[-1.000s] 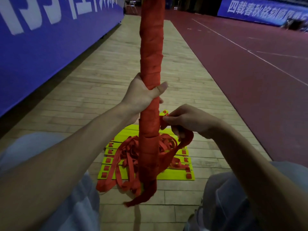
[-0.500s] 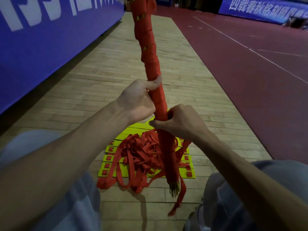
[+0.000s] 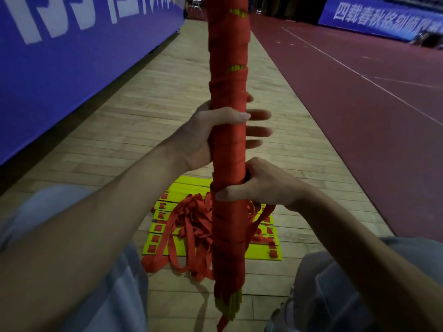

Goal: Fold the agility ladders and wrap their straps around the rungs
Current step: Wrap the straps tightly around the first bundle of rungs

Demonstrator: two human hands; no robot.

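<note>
Standing upright, the red strap-wrapped rung bundle [image 3: 227,144] is clasped by the left hand [image 3: 206,137], thumb across its front, and just below by the curled right hand [image 3: 263,185]; remaining turns are best pulled snug, above a second yellow ladder [image 3: 165,246] lying on the wooden floor [image 3: 167,111].

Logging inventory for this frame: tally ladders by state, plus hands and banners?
wrapped ladder bundle, held upright: 1
loose ladder, on the floor with straps piled on it: 1
hands, left hand and right hand, both gripping the bundle: 2
blue banners, left and far right: 2
Total: 6
</note>
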